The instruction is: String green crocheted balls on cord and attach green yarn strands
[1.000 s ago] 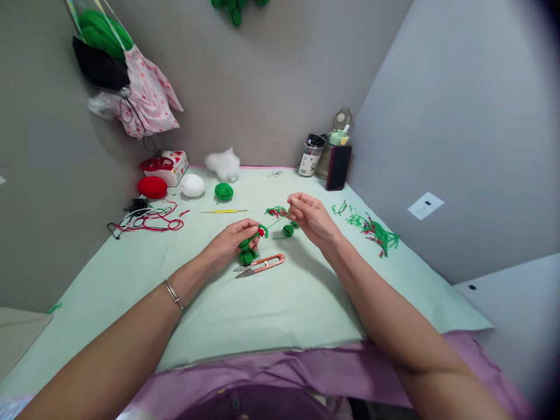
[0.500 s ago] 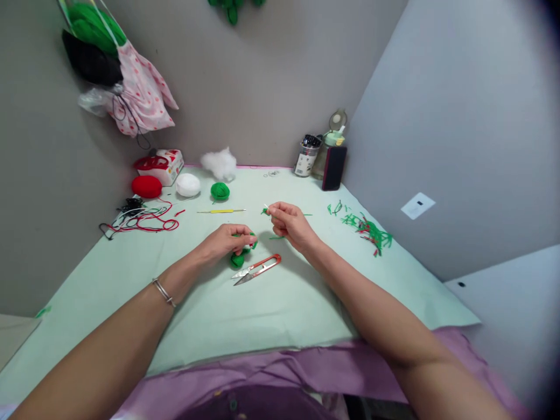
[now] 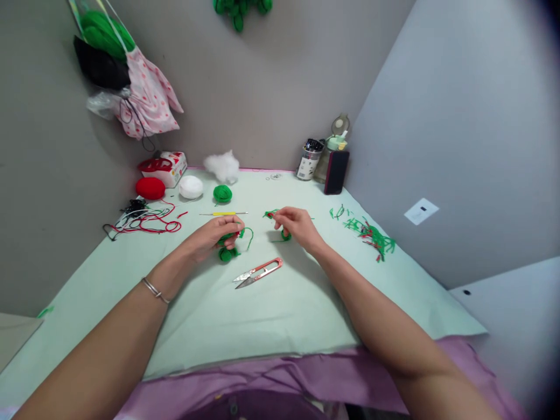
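Observation:
My left hand [image 3: 215, 238] is closed round a green crocheted piece [image 3: 226, 255], whose rounded lower part shows beneath the fingers. A little red shows at the fingertips, and a green yarn tail [image 3: 251, 236] curves out to the right. My right hand [image 3: 299, 227] is pinched shut; what sits between its fingertips is too small to make out. Close to those fingertips is a small green and red yarn piece [image 3: 270, 214]. Some green yarn [image 3: 286, 235] shows under the right hand. Thread snips [image 3: 258, 270] with orange handles lie on the table in front of both hands.
Behind my left hand lies a yellow-handled crochet hook [image 3: 224, 213]. Red [image 3: 150, 188], white [image 3: 191, 187] and green [image 3: 223, 193] yarn balls and white stuffing [image 3: 223, 167] stand farther back. Yarn scraps [image 3: 371, 236], a phone [image 3: 336, 172] and a pen holder [image 3: 308, 162] are at right.
My left hand has moved left and slightly up with the crocheted piece, and a curved yarn tail now shows beside it. My right hand has shifted slightly right and down, still pinched.

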The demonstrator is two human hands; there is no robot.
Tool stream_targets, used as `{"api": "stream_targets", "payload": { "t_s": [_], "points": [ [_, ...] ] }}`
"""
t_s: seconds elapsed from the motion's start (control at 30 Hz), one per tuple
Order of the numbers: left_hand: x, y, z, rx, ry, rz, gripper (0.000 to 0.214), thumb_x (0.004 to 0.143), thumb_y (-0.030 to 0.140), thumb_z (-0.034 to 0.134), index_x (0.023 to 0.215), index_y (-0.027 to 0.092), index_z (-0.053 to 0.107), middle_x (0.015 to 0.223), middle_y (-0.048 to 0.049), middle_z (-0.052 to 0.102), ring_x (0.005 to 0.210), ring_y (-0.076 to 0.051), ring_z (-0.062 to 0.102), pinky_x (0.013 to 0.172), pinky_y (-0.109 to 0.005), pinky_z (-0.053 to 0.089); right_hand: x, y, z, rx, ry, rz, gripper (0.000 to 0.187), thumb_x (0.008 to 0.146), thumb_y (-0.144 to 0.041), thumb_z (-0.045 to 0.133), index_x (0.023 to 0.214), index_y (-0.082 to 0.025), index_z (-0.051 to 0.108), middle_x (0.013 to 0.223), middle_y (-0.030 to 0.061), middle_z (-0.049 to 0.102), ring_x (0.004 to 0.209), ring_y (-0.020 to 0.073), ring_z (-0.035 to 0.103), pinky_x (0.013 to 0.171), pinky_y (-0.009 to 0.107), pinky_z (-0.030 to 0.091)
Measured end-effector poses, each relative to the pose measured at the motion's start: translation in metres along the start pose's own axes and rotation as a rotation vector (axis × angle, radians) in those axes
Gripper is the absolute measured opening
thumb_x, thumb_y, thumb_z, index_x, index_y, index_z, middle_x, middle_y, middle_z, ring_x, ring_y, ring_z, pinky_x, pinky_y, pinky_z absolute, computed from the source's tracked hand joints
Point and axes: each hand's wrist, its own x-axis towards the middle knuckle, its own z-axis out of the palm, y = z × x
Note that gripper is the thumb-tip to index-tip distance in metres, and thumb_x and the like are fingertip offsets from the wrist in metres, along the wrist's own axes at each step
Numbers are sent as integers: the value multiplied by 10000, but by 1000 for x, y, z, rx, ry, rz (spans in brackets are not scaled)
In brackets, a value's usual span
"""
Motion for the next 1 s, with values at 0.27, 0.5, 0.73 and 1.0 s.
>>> {"api": "stream_targets", "payload": {
  "t_s": [0.27, 0.5, 0.73, 1.0],
  "points": [
    [0, 1, -1, -56, 101, 57, 194, 795, 284, 721, 935, 187, 629, 679, 27, 537, 521, -78, 479, 493, -194, 362, -24, -25, 0, -601, -453, -315, 198, 904, -308, 677, 1075, -208, 682, 1005, 51, 675, 822, 157, 616, 755, 276, 455],
    [-3, 6, 2, -104, 103, 84, 141, 773, 248, 730, 858, 137, 716, 773, -7, 580, 553, -56, 442, 530, -198, 402, -39, -33, 15, -629, -773, -434, 144, 903, -227, 644, 1005, -159, 720, 928, 73, 645, 842, 173, 579, 772, 286, 428],
    [-1, 2, -3, -58, 122, 150, 350, 792, 301, 758, 1122, 186, 749, 1170, -84, 681, 631, -63, 490, 611, -225, 454, -27, -39, -3, -148, -660, -94, 178, 913, -187, 454, 873, -147, 622, 686, -4, 576, 605, 110, 507, 613, 246, 391],
    [-4, 1, 0, -29, 70, 235, 369, 814, 275, 741, 1179, 221, 729, 1274, -92, 663, 658, -71, 534, 647, -236, 471, -24, -38, -1, -36, -422, -61, 482, 978, -575, 442, 996, -164, 692, 761, 7, 525, 624, 111, 416, 565, 241, 340]
  ]
}}
